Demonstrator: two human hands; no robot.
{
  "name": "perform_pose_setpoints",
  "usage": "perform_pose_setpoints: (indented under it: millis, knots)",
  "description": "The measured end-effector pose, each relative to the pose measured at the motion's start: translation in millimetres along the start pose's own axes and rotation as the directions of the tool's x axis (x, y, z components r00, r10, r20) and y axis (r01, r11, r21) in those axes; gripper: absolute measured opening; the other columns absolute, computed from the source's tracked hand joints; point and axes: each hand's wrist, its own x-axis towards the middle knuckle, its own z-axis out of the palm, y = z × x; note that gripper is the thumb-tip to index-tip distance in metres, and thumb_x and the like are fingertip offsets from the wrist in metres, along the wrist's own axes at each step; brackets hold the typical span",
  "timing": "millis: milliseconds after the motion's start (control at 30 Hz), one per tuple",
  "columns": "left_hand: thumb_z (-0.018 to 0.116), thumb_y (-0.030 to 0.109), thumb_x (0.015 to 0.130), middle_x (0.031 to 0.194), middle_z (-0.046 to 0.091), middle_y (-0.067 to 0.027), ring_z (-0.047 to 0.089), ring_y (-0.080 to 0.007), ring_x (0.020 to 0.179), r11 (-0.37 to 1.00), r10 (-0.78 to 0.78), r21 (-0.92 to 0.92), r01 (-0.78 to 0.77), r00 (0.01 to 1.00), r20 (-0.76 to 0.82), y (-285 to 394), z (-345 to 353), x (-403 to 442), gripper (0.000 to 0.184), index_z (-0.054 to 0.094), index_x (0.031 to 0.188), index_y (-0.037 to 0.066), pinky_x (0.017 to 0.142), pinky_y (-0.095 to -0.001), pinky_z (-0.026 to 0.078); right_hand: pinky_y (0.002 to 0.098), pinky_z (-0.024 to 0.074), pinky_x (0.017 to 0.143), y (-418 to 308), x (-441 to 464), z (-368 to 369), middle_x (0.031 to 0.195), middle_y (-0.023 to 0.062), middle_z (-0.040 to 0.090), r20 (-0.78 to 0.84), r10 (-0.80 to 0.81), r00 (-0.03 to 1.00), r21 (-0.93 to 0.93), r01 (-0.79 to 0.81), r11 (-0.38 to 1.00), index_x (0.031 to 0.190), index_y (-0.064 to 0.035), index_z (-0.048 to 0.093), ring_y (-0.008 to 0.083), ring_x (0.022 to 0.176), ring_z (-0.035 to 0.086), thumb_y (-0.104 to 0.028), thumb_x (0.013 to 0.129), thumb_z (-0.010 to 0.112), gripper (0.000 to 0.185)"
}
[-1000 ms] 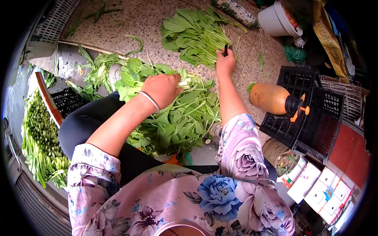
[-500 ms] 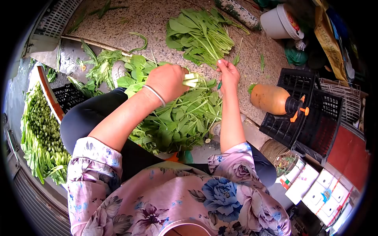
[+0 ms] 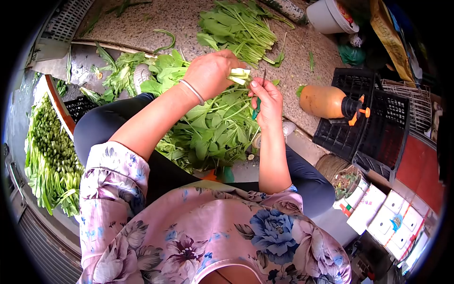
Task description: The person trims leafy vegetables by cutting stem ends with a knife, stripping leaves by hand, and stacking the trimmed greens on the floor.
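Observation:
My left hand (image 3: pixel 210 73), with a bracelet on its wrist, is closed around a bunch of leafy greens (image 3: pixel 240 76). The pale stem ends stick out to the right, and the leaves hang out on the left side of the fist. My right hand (image 3: pixel 267 102) grips a small knife (image 3: pixel 256 108) with a green handle. Its thin dark blade points upward beside the stem ends, and the fingers come close to them; whether they touch I cannot tell. Below both hands spreads a heap of loose greens (image 3: pixel 213 135). Beyond them a pile of greens (image 3: pixel 239 31) lies on the stone surface.
An orange spray bottle (image 3: pixel 321 102) lies by black plastic crates (image 3: pixel 350 123) at right. A white bucket (image 3: pixel 328 18) stands at the far right. Bundled greens (image 3: pixel 49 156) are stacked at left, near a perforated basket (image 3: pixel 64 28). White boxes (image 3: pixel 392 222) sit lower right.
My right hand has come away from the far pile of greens and toward the stem ends, with the knife blade now showing upright. My left hand has risen slightly with its bunch.

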Motion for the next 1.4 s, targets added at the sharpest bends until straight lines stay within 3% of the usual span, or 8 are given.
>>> perform_pose_setpoints:
  millis: [233, 567, 800, 933, 1000, 1067, 1167, 1400]
  knots:
    - [0.066, 0.023, 0.069, 0.076, 0.063, -0.0089, 0.062, -0.0264, 0.072, 0.991, -0.129, 0.002, 0.131, 0.980, 0.154, 4, -2, 0, 0.020, 0.065, 0.087, 0.015, 0.065, -0.0370, 0.050, 0.0179, 0.0358, 0.043, -4, -10, 6, 0.076, -0.0003, 0.058, 0.012, 0.013, 1.000, 0.166, -0.015, 0.986, 0.087, -0.0053, 0.059, 0.0070, 0.066, 0.053, -0.012, 0.081, 0.062, 0.010]
    - [0.066, 0.024, 0.070, 0.075, 0.063, -0.0084, 0.061, -0.0273, 0.070, 0.995, 0.004, -0.095, -0.006, 1.000, -0.020, -1, 4, -4, 0.018, 0.065, 0.087, 0.016, 0.063, -0.0375, 0.050, 0.0183, 0.0358, 0.044, -5, -13, 17, 0.077, -0.0019, 0.057, -0.049, 0.046, 0.998, 0.218, -0.035, 0.975, 0.085, -0.0088, 0.058, 0.0064, 0.070, 0.052, -0.014, 0.082, 0.061, 0.007]
    - [0.066, 0.029, 0.072, 0.074, 0.063, -0.0093, 0.061, -0.0273, 0.068, 0.946, -0.291, -0.084, 0.314, 0.933, 0.212, 11, -4, 1, 0.022, 0.065, 0.090, 0.016, 0.063, -0.0373, 0.049, 0.0199, 0.0340, 0.046, -11, 9, 12, 0.081, -0.0017, 0.056, -0.225, 0.143, 0.964, 0.494, -0.014, 0.869, 0.087, -0.0094, 0.053, 0.0069, 0.071, 0.048, -0.025, 0.086, 0.056, 0.016]
    - [0.070, 0.029, 0.070, 0.073, 0.063, -0.0115, 0.060, -0.0278, 0.065, 0.899, -0.333, -0.225, 0.377, 0.919, 0.211, 5, -10, 4, 0.024, 0.066, 0.087, 0.012, 0.062, -0.0357, 0.048, 0.0187, 0.0327, 0.044, -10, 15, -7, 0.077, -0.0009, 0.055, -0.408, 0.067, 0.911, 0.287, 0.059, 0.956, 0.087, -0.0086, 0.054, 0.0047, 0.061, 0.046, -0.022, 0.084, 0.060, 0.015]
    - [0.072, 0.027, 0.069, 0.073, 0.063, -0.0127, 0.060, -0.0282, 0.064, 0.867, -0.375, -0.247, 0.432, 0.894, 0.246, 7, -14, 6, 0.025, 0.066, 0.086, 0.010, 0.063, -0.0351, 0.047, 0.0171, 0.0310, 0.041, 0, 6, -17, 0.072, -0.0004, 0.054, -0.356, 0.176, 0.918, -0.154, -0.243, 0.958, 0.089, -0.0071, 0.056, 0.0035, 0.055, 0.044, -0.021, 0.083, 0.061, 0.016]
    - [0.071, 0.027, 0.070, 0.073, 0.063, -0.0133, 0.060, -0.0284, 0.064, 0.840, -0.409, -0.274, 0.468, 0.879, 0.245, 3, -9, 4, 0.025, 0.066, 0.086, 0.009, 0.064, -0.0349, 0.047, 0.0159, 0.0291, 0.040, 6, -7, -16, 0.069, 0.0002, 0.052, -0.298, 0.216, 0.930, -0.152, -0.269, 0.951, 0.102, -0.0040, 0.055, 0.0031, 0.051, 0.042, -0.028, 0.086, 0.057, 0.029]
    - [0.071, 0.027, 0.069, 0.074, 0.063, -0.0141, 0.060, -0.0288, 0.066, 0.874, -0.371, -0.245, 0.420, 0.902, 0.223, 4, -8, 2, 0.026, 0.066, 0.087, 0.009, 0.064, -0.0348, 0.047, 0.0179, 0.0318, 0.041, 5, -22, -4, 0.071, 0.0032, 0.052, 0.005, 0.030, 1.000, 0.336, -0.030, 0.941, 0.121, -0.0010, 0.045, 0.0056, 0.051, 0.043, -0.036, 0.091, 0.045, 0.047]
    - [0.071, 0.026, 0.069, 0.076, 0.063, -0.0148, 0.060, -0.0290, 0.068, 0.899, -0.325, -0.229, 0.374, 0.919, 0.224, 0, 0, 4, 0.026, 0.066, 0.087, 0.008, 0.065, -0.0349, 0.048, 0.0189, 0.0303, 0.041, -2, -21, 19, 0.064, -0.0008, 0.045, 0.148, 0.085, 0.985, 0.421, -0.141, 0.896, 0.118, -0.0055, 0.048, 0.0072, 0.048, 0.039, -0.027, 0.090, 0.050, 0.036]
